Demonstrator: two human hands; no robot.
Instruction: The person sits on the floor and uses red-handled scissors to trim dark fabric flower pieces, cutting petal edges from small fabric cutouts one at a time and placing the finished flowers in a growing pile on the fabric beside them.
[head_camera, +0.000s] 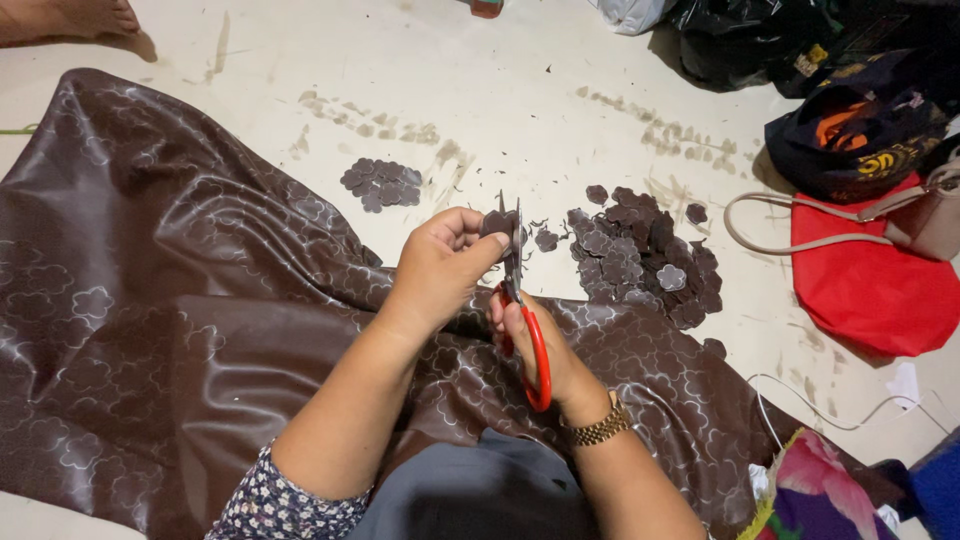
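My left hand (440, 262) pinches a small brown flower-shaped fabric piece (495, 222) between thumb and fingers. My right hand (535, 350) grips red-handled scissors (520, 300), blades pointing up against that piece. Both hands hover over a large shiny brown cloth (150, 300) stamped with flower outlines, spread across the floor and my lap. A big heap of cut brown flower pieces (645, 255) lies just right of the hands. A smaller heap (382, 184) lies beyond the cloth, to the upper left of the hands.
A red bag (870, 290) and a beige handbag with a looped strap (930, 215) lie at right, dark bags (850, 130) behind them. A floral cloth (820, 490) lies at lower right. Another person's bare foot (70, 18) shows at top left.
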